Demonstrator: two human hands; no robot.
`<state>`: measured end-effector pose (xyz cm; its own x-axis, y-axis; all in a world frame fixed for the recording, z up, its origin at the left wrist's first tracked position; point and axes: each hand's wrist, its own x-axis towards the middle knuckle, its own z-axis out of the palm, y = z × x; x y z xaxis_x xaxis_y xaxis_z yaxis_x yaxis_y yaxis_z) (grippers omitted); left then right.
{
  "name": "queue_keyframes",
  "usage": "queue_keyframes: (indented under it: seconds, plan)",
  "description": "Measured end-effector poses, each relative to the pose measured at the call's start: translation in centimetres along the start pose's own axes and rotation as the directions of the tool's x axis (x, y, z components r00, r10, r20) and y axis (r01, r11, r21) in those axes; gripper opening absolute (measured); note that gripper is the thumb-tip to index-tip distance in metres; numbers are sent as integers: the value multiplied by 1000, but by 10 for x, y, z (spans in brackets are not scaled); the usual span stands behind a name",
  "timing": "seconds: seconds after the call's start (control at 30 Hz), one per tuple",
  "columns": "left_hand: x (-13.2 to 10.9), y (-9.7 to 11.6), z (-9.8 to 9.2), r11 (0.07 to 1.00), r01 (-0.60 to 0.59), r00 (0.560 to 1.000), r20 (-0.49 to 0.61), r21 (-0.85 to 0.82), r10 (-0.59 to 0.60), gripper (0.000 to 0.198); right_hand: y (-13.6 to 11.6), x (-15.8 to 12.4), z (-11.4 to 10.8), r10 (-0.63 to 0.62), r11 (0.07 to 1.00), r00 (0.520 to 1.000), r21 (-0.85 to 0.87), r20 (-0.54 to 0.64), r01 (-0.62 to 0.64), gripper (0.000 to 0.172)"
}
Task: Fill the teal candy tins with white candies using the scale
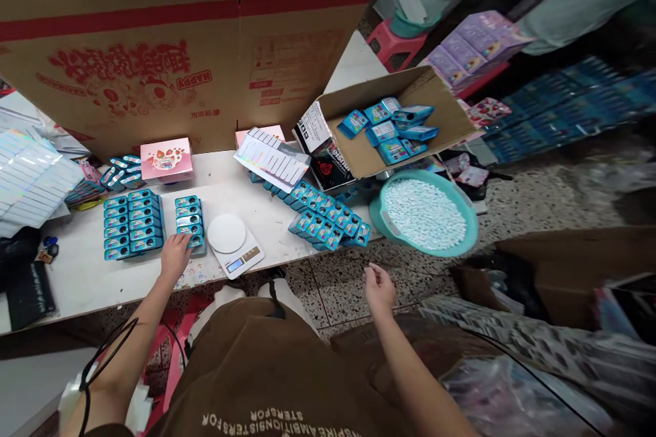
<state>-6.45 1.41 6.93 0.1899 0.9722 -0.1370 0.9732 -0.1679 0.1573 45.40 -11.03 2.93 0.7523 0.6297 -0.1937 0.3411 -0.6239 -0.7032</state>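
My left hand [175, 257] is at the front end of a short row of small blue boxes [188, 210], its fingers closed around the nearest one. To its left, two longer rows of the same blue boxes [146, 220] stand side by side. A white digital scale [226, 235] with a round plate lies just right of the left hand. My right hand [381, 292] hovers past the table's front edge, below a teal basin [378, 213] full of small white tablets [425, 212]. Its fingers are curled together; whatever they hold, if anything, is too small to make out.
More blue boxes [328, 218] stand in slanting rows right of the scale, partly under label sheets [271, 158]. An open carton [451, 133] holds loose blue boxes. A big cardboard box [215, 75] walls the back. A pink box [167, 160] sits before it.
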Motion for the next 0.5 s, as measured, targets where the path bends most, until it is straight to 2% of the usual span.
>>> queue_keyframes:
  seconds: [0.17,0.33,0.4,0.5]
  plan:
    - [8,-6,5,998,-52,999,4,-46,52,37,4,-9,-6,-6,1000,1000,-25,23,7,56]
    - [5,-18,9,999,-2,1000,-19,-32,2,36,16,-11,-2,35,999,998,-38,52,-33,60]
    - [4,-17,11,999,9,997,-77,-32,-11,41,19,-12,2,39,999,997,-29,72,-37,60]
    - [6,-5,16,998,2,983,-183,-62,-13,59,20,-13,7,17,1000,995,-15,101,-15,58]
